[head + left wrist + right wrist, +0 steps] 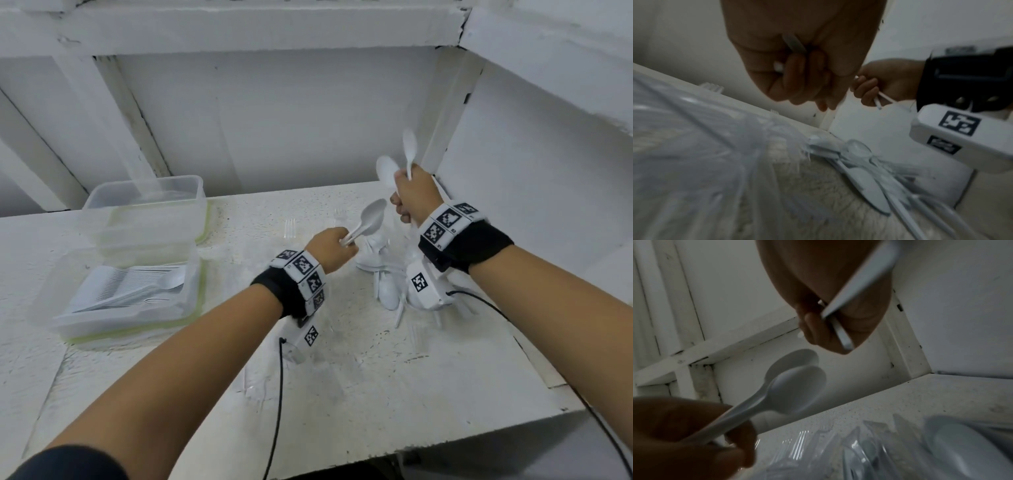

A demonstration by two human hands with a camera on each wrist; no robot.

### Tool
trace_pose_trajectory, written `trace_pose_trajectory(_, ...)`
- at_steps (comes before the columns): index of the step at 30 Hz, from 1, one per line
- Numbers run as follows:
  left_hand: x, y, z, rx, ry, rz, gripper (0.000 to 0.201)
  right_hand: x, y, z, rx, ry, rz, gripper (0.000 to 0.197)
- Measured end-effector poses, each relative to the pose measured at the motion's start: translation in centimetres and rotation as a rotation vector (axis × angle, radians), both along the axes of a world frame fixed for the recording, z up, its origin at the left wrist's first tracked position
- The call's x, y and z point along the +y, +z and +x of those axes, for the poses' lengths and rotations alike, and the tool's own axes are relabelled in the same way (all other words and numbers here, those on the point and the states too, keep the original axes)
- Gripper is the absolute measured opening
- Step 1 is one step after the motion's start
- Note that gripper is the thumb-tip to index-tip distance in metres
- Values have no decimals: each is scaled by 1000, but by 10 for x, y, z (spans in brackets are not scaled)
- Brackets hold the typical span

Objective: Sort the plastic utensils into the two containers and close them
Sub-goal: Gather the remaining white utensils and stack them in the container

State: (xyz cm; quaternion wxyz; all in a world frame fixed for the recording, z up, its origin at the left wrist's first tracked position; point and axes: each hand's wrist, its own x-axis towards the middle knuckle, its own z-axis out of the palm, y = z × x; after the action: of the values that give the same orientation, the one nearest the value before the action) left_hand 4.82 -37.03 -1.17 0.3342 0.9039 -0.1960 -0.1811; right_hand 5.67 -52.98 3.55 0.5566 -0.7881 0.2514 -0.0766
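The left hand is curling into a fist around the handles of white plastic spoons, whose bowls are pointing up and to the right, toward the other hand. From the right wrist view at least two spoon bowls are showing one behind the other in this grip. The right hand is sitting higher and farther right, also closing into a fist around several white spoons; their bowls are sticking up above the knuckles and their handle ends are poking out below the fingers. Both hands are hovering above the white surface, close together but not touching.

Under and just beyond the hands, a loose pile of white utensils is lying on the surface near the right wall, with a knife and more spoons among them. A few clear plastic utensils are lying flat on the surface to the left of the pile; they are hard to make out.

At the left, two clear containers are standing open, one behind the other. The far container is looking empty. The near container is holding a neat row of clear forks with a spoon lying on top. A green-edged lid is lying under each container.
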Motion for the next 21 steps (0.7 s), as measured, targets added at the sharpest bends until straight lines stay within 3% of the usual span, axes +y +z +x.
trace_pose_trajectory(4, -19, -11, 3, -133, -151, 275, 27, -6, -13, -19, 109, 47, 56, 17)
trace_pose_trajectory(7, -24, -13, 7, -209, -239, 364, 37, -11, -24, -30, 130, 50, 22, 13)
trace_pose_trajectory(10, -29, -15, 9, -272, -329, 492, 31, -13, -27, -40, 92, 23, 63, 4)
trace_pose_trajectory(13, -32, -17, 7, -325, -357, 522, 22, -12, -28, -47, 101, 5, 90, 4)
trace_pose_trajectory(21, -32, -21, 6, -339, -397, 578, 22, -9, -35, -54, 117, -3, 101, 4)
